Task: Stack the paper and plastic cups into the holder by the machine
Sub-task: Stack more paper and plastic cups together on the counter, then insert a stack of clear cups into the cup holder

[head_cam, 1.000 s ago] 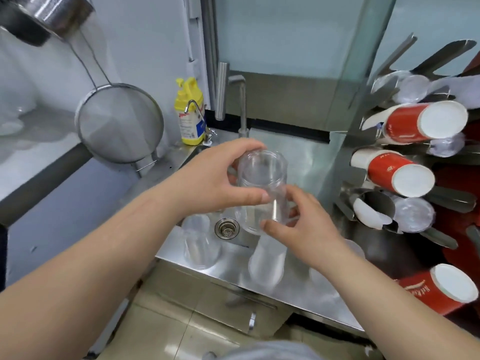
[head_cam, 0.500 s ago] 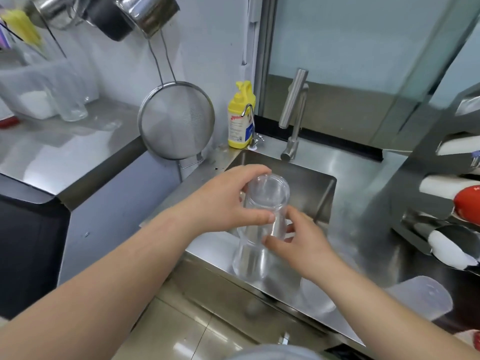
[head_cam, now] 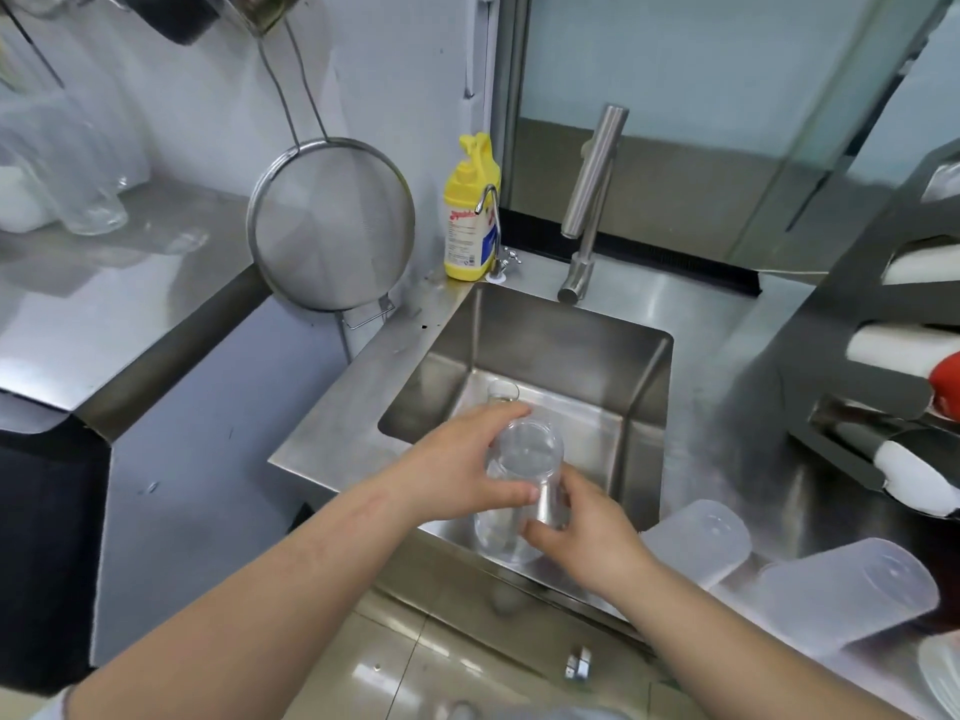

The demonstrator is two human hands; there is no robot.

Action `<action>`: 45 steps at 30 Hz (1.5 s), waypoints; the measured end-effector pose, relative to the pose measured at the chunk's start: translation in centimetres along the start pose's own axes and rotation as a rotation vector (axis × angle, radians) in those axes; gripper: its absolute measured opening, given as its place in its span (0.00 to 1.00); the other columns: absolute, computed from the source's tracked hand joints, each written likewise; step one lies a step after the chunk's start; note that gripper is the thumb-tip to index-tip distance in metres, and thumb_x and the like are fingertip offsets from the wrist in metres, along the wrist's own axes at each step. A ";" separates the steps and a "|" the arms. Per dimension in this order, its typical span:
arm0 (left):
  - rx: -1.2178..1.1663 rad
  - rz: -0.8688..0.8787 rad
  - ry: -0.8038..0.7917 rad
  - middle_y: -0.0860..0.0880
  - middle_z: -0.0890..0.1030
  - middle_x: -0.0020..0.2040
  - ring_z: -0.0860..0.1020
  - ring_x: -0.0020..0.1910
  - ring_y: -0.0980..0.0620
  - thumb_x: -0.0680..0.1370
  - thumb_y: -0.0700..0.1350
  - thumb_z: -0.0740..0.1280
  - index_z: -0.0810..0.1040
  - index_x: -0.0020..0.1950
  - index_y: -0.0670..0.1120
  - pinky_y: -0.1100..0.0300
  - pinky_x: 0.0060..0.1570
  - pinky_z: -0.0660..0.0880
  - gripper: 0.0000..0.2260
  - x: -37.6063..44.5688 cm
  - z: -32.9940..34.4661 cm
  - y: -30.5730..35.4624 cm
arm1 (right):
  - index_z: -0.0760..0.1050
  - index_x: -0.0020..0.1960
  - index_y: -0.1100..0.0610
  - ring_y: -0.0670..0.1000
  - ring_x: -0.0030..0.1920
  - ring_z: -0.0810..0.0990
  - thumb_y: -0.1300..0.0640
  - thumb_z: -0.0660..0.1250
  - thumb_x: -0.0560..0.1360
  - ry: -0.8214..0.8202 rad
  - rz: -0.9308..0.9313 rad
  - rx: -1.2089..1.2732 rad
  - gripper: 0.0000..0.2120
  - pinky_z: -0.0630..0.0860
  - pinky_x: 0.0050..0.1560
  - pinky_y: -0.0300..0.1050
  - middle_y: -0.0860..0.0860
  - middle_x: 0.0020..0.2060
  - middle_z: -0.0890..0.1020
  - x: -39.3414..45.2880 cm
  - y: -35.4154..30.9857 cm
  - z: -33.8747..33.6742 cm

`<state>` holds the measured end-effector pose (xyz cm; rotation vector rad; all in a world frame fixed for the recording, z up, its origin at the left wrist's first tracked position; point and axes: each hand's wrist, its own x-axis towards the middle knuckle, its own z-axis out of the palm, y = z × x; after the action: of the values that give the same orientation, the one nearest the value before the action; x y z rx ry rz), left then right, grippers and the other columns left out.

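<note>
Since a moment ago the view has swung left, pushing the cup holder (head_cam: 852, 324) to the right edge, while both hands have kept the clear plastic cups (head_cam: 519, 491) between them over the sink (head_cam: 566, 366). The left hand (head_cam: 457, 475) wraps the upper cup, thumb across its front; the right hand (head_cam: 587, 532) pinches lower down, seemingly seating one cup in the other. I'd judge the task partly done: the holder's slots already carry white-rimmed paper cups (head_cam: 904, 350), one red. Left to go are this pair, two frosted plastic cups (head_cam: 769, 569) lying on the tabletop (head_cam: 737, 324) on their sides, and what may be another clear cup (head_cam: 503, 393) in the sink, though it's hard to make out.
</note>
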<state>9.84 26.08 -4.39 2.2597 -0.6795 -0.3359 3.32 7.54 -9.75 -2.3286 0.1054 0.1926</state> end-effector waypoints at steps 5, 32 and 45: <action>0.002 -0.038 -0.019 0.53 0.71 0.72 0.71 0.65 0.56 0.69 0.55 0.77 0.65 0.76 0.53 0.64 0.63 0.68 0.38 0.1 1.9 -1.4 | 0.69 0.57 0.42 0.44 0.45 0.75 0.44 0.71 0.66 -0.008 0.028 -0.026 0.21 0.64 0.36 0.30 0.38 0.42 0.75 0.1 1.1 1.2; 0.195 -0.017 -0.188 0.51 0.67 0.74 0.67 0.72 0.56 0.74 0.60 0.71 0.60 0.79 0.54 0.67 0.64 0.61 0.37 1.7 -0.7 1.1 | 0.60 0.72 0.46 0.50 0.60 0.73 0.49 0.68 0.67 -0.128 -0.076 -0.182 0.35 0.68 0.54 0.38 0.48 0.57 0.71 -1.5 -2.1 -3.7; 0.608 0.116 -0.637 0.56 0.74 0.69 0.76 0.62 0.52 0.73 0.65 0.66 0.65 0.75 0.60 0.51 0.65 0.72 0.31 8.8 1.2 10.7 | 0.67 0.70 0.47 0.51 0.64 0.72 0.43 0.65 0.72 -0.130 -0.059 -0.576 0.28 0.71 0.61 0.46 0.50 0.65 0.75 -5.1 -1.6 -16.3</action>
<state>12.62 14.11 2.18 2.6659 -1.3848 -0.9141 0.21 -3.02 3.38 -2.8765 -0.0981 0.3851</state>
